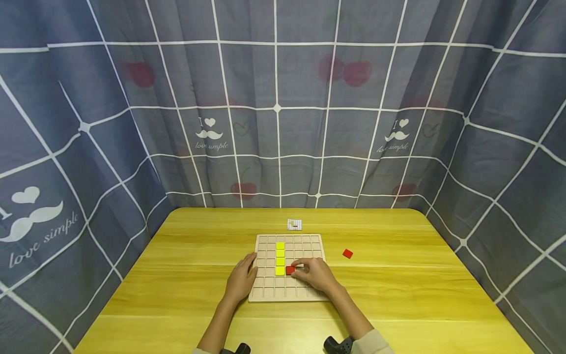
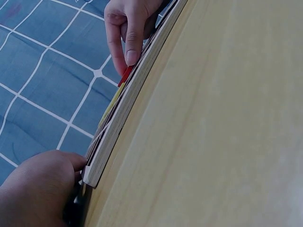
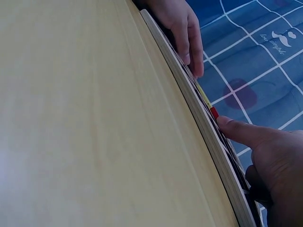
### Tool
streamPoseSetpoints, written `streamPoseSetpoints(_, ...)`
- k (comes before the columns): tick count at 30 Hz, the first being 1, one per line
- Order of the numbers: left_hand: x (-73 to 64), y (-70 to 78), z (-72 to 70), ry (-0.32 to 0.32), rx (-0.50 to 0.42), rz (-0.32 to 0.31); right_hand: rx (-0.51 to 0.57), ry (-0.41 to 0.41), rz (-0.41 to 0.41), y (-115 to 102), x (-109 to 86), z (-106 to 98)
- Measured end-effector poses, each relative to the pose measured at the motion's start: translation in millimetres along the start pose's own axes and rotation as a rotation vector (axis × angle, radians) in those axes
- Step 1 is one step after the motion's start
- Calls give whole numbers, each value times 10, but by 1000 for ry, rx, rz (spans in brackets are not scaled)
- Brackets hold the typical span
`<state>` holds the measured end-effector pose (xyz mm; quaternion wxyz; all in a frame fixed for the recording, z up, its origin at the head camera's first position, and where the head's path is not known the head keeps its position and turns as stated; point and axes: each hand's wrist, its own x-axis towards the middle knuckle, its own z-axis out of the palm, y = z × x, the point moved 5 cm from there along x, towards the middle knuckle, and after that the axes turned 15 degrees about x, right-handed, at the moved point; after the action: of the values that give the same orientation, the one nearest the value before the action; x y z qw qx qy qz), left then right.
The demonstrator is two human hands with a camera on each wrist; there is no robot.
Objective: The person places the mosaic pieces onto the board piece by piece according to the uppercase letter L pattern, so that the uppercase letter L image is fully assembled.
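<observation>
A pale wooden grid board [image 1: 287, 295] lies on the table, with several yellow tiles [image 1: 280, 261] in one straight column in its cells. My right hand [image 1: 316, 275] pinches a red tile [image 1: 289, 270] between thumb and fingers, right beside the lowest yellow tile. In the left wrist view this red tile [image 2: 125, 75] looks tilted at the board's surface. My left hand [image 1: 240, 279] rests along the board's left edge, its fingers fairly straight and touching the rim. A second red tile [image 1: 347, 253] lies loose on the table, right of the board.
Behind the board lies a small white card [image 1: 294, 224] with a printed grid and coloured marks. The yellow wood-grain table [image 1: 185, 280] extends on both sides of the board. A blue-grey checked curtain [image 1: 247, 132] surrounds its back and sides.
</observation>
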<state>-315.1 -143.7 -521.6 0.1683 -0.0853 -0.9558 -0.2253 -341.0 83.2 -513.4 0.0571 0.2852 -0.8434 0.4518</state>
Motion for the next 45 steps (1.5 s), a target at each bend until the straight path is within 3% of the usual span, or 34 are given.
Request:
streamPoseSetpoints(15,-2,-4,-9,-5,-2,-5,2,-7,-28,3,-5,5)
streamPoseSetpoints(20,-2,-2,-2,2,-4,-10,94,0,23,51,-30,-55)
streamPoseSetpoints(27,-14,-2,2,22,9,-4,199,142,29,176,-137,-405)
streamPoseSetpoints(33,-14,8,-26,28,4,7,122,291,6,356,-260,-777)
streamPoseSetpoints(37,-16,9,-26,19,5,7,65,371,57,491,-354,-993)
streamPoseSetpoints(40,-16,7,-24,10,5,0,7,395,116,590,-417,-1109)
streamPoseSetpoints(45,-6,8,-30,2,0,-2,-68,356,226,709,-492,-1213)
